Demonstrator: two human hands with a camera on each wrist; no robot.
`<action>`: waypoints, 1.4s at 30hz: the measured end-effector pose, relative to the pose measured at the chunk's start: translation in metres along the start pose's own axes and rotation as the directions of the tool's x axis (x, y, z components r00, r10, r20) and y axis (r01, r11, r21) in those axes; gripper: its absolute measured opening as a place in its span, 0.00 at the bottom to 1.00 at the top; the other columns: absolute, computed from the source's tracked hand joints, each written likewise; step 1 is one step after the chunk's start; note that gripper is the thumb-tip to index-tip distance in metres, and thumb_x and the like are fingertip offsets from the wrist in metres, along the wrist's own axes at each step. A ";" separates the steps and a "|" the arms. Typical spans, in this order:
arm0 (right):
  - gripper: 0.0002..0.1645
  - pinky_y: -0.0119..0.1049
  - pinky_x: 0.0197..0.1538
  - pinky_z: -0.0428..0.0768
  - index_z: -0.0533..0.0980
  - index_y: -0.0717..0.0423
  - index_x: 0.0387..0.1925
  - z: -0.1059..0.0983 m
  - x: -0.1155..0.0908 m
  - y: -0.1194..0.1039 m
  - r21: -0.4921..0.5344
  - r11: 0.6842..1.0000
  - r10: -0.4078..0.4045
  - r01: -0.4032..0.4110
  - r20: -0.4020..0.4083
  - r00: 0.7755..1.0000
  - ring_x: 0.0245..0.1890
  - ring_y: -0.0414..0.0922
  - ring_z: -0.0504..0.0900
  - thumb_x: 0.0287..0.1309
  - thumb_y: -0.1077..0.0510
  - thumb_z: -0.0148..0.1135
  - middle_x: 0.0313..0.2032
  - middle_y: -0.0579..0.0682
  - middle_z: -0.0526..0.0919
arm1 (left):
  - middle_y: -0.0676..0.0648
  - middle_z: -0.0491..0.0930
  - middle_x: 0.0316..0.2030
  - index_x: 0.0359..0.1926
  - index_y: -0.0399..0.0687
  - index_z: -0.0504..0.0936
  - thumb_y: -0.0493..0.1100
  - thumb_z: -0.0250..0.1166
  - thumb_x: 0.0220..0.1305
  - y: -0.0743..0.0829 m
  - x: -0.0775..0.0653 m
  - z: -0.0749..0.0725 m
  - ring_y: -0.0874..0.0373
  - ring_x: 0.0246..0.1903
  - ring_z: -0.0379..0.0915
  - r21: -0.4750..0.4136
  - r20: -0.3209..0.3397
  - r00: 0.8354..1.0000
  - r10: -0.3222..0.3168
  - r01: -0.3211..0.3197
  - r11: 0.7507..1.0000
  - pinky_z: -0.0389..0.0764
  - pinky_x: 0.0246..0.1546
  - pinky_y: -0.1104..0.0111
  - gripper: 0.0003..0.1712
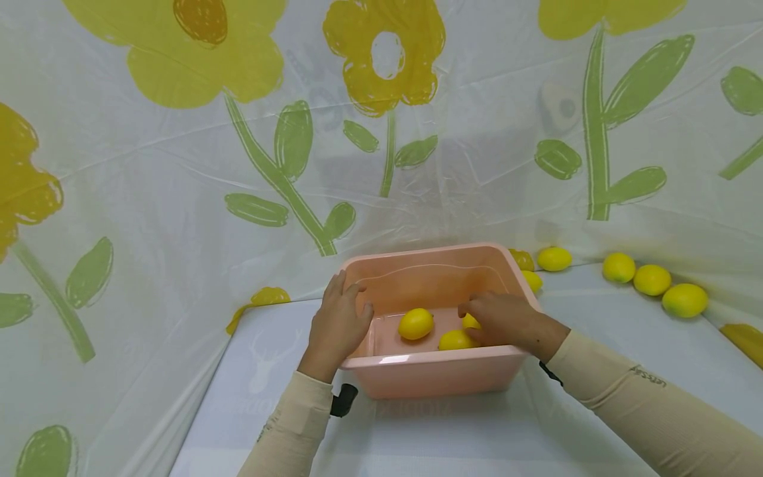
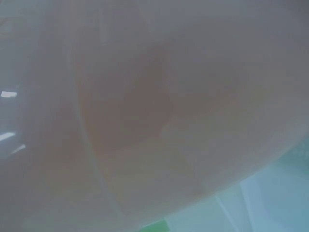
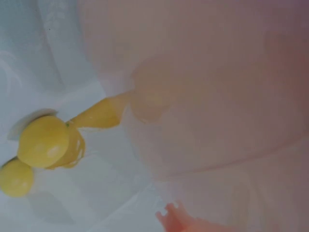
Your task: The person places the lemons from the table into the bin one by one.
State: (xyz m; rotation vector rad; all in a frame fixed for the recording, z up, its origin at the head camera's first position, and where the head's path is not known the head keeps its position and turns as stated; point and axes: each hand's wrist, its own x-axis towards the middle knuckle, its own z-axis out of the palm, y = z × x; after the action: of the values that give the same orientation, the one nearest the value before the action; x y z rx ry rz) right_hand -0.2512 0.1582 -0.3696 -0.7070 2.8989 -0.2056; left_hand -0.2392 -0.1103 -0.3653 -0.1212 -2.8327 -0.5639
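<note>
A pink plastic basin (image 1: 435, 379) stands on the white-covered table. My left hand (image 1: 338, 323) rests at its left rim, fingers extended and thumb toward the inside. My right hand (image 1: 507, 320) reaches over the right side into the basin, its thumb and fingers bent around a lemon (image 1: 470, 322) that is mostly hidden beneath them. Just in front of that hand lies another lemon (image 1: 456, 340). One more lemon (image 1: 416, 324) sits near the middle of the basin floor. The basin's blurred wall (image 2: 145, 116) fills most of the left wrist view.
Several lemons lie on the table right of the basin: one (image 1: 554, 259) by the back curtain, one (image 1: 532, 281) against the basin's right side, and a row (image 1: 652, 280) farther right. A flower-printed curtain (image 1: 477, 172) hangs behind. The right wrist view also shows lemons (image 3: 43, 141) outside the basin.
</note>
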 end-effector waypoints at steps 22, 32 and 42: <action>0.08 0.49 0.40 0.79 0.80 0.58 0.35 -0.011 -0.038 0.058 0.106 0.993 0.046 0.056 -0.769 0.638 0.38 0.50 0.78 0.50 0.62 0.61 0.36 0.54 0.83 | 0.41 0.56 0.68 0.55 0.51 0.75 0.51 0.55 0.60 -0.002 -0.003 0.005 0.47 0.69 0.49 0.031 -0.008 1.000 0.008 -0.008 0.999 0.72 0.52 0.46 0.23; 0.11 0.52 0.40 0.78 0.79 0.59 0.37 0.004 -0.047 0.101 0.160 0.984 0.167 -0.077 -0.685 0.709 0.36 0.53 0.77 0.54 0.62 0.54 0.37 0.57 0.83 | 0.40 0.56 0.68 0.56 0.51 0.75 0.51 0.55 0.60 -0.001 -0.002 0.005 0.46 0.69 0.49 0.039 -0.003 1.000 0.006 -0.006 0.999 0.72 0.52 0.46 0.23; 0.14 0.58 0.43 0.73 0.77 0.61 0.42 0.015 -0.070 0.144 0.149 0.961 0.274 -0.233 -0.616 0.738 0.42 0.61 0.74 0.53 0.60 0.55 0.44 0.65 0.78 | 0.40 0.56 0.68 0.55 0.50 0.76 0.51 0.54 0.61 0.000 -0.002 0.002 0.46 0.68 0.50 0.042 -0.014 1.000 0.015 -0.014 0.999 0.73 0.51 0.45 0.23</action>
State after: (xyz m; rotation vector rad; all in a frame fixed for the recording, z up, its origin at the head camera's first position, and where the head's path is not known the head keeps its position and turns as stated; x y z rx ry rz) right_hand -0.2513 0.3161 -0.4010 -0.2339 3.5616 -0.6057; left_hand -0.2377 -0.1092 -0.3673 -0.1293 -2.8259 -0.5000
